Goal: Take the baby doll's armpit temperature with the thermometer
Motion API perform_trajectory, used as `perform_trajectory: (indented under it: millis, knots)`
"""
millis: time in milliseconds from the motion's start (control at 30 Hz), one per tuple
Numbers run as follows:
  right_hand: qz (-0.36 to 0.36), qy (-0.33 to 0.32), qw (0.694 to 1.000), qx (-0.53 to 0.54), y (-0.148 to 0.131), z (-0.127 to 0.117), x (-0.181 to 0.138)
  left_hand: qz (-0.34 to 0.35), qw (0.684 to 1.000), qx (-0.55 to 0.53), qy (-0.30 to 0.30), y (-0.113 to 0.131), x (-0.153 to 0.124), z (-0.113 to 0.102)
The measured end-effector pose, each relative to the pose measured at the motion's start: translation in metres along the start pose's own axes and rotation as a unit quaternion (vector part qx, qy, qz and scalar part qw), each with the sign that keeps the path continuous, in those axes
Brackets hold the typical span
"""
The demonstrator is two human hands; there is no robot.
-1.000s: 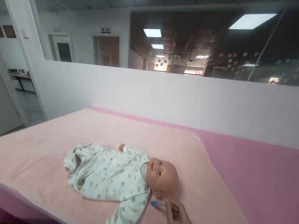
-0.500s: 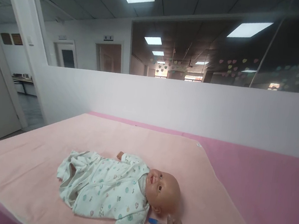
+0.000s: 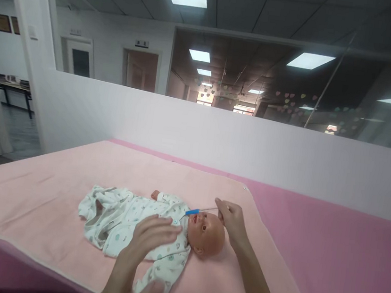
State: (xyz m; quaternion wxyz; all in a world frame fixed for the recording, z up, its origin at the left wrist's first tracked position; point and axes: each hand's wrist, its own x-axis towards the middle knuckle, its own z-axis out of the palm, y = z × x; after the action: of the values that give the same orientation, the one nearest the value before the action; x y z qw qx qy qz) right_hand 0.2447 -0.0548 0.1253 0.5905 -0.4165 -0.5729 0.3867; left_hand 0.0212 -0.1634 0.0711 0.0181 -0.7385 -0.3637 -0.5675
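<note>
A baby doll (image 3: 206, 231) in a white printed romper (image 3: 129, 219) lies on its back on a light pink towel (image 3: 51, 186), head to the right. My right hand (image 3: 231, 220) is beyond the doll's head, fingers pinched on a thin stick with a blue tip (image 3: 192, 211); the tip hovers just above the doll's mouth. Over the doll's chest and near arm, my left hand (image 3: 139, 258) reaches with fingers spread and nothing in it.
The towel covers a darker pink padded surface (image 3: 329, 248) that runs to the right. A white low wall (image 3: 218, 135) with glass above it stands behind. A doorway and corridor open at the far left.
My right hand lifted the blue-tipped stick from the towel beside the doll's near ear and carried it over the head to the mouth. My left hand came into view over the chest.
</note>
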Motion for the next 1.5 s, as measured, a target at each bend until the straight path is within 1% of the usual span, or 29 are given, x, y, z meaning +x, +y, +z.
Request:
perform_trajectory:
  millis: [33, 67, 100, 133, 167, 233, 300, 367, 433, 467, 533, 600, 733, 800, 867, 933, 1000, 1100, 1233, 1333, 1433, 1467, 1500]
  knots:
    - [0.015, -0.03, 0.999, 0.014, -0.001, 0.013, 0.006, -0.006, 1.0, 0.022, -0.011, -0.009, 0.0, 0.002]
    - [0.015, -0.033, 0.999, 0.022, -0.002, 0.023, 0.01, -0.025, 0.998, 0.053, -0.029, -0.02, -0.002, 0.004]
    - [0.017, -0.045, 0.999, 0.01, -0.004, 0.031, 0.014, -0.054, 0.994, 0.08, -0.058, -0.032, -0.007, 0.008]
    - [0.027, -0.072, 0.997, -0.007, -0.006, 0.037, 0.018, -0.084, 0.987, 0.101, -0.095, -0.045, -0.015, 0.012]
    - [0.042, -0.106, 0.993, -0.028, -0.009, 0.042, 0.021, -0.115, 0.979, 0.123, -0.113, -0.058, -0.024, 0.016]
    - [0.067, -0.16, 0.982, -0.074, -0.015, 0.046, 0.026, -0.154, 0.962, 0.186, -0.126, -0.082, -0.048, 0.022]
    - [0.085, -0.17, 0.978, -0.082, -0.02, 0.046, 0.03, -0.146, 0.951, 0.234, -0.14, -0.099, -0.069, 0.027]
    - [0.098, -0.162, 0.981, -0.046, -0.025, 0.044, 0.031, -0.126, 0.946, 0.259, -0.146, -0.108, -0.083, 0.029]
    - [0.096, -0.156, 0.983, -0.012, -0.028, 0.042, 0.029, -0.106, 0.944, 0.272, -0.151, -0.112, -0.09, 0.029]
    - [0.089, -0.157, 0.984, -0.012, -0.03, 0.041, 0.027, -0.097, 0.944, 0.276, -0.155, -0.112, -0.091, 0.029]
    - [0.085, -0.173, 0.981, -0.017, -0.031, 0.04, 0.022, -0.08, 0.943, 0.279, -0.163, -0.112, -0.092, 0.028]
    - [0.104, -0.189, 0.977, 0.003, -0.028, 0.041, 0.019, -0.072, 0.943, 0.279, -0.168, -0.112, -0.092, 0.027]
    - [0.139, -0.158, 0.978, 0.0, -0.017, 0.047, 0.016, -0.078, 0.942, 0.278, -0.169, -0.112, -0.091, 0.026]
    - [0.138, -0.155, 0.978, -0.02, -0.016, 0.05, 0.016, -0.083, 0.942, 0.277, -0.17, -0.111, -0.091, 0.026]
    - [0.118, -0.161, 0.979, -0.043, -0.02, 0.051, 0.017, -0.084, 0.943, 0.274, -0.171, -0.11, -0.091, 0.025]
    - [0.082, -0.155, 0.982, -0.069, -0.029, 0.051, 0.018, -0.083, 0.943, 0.273, -0.171, -0.11, -0.09, 0.025]
    - [0.065, -0.161, 0.981, -0.081, -0.038, 0.049, 0.018, -0.083, 0.943, 0.273, -0.17, -0.11, -0.09, 0.025]
    - [0.072, -0.179, 0.977, -0.095, -0.047, 0.046, 0.018, -0.084, 0.944, 0.275, -0.165, -0.111, -0.09, 0.026]
    - [0.096, -0.19, 0.971, -0.112, -0.048, 0.043, 0.017, -0.085, 0.944, 0.275, -0.16, -0.111, -0.091, 0.026]
    - [0.132, -0.214, 0.964, -0.085, -0.053, 0.041, 0.02, -0.086, 0.944, 0.275, -0.161, -0.112, -0.091, 0.026]
    - [0.113, -0.233, 0.965, -0.041, -0.064, 0.041, 0.025, -0.087, 0.944, 0.273, -0.162, -0.112, -0.091, 0.027]
    - [0.099, -0.233, 0.966, -0.047, -0.067, 0.042, 0.026, -0.087, 0.945, 0.273, -0.16, -0.112, -0.091, 0.027]
    - [0.077, -0.224, 0.968, -0.077, -0.07, 0.044, 0.028, -0.086, 0.945, 0.272, -0.159, -0.112, -0.091, 0.026]
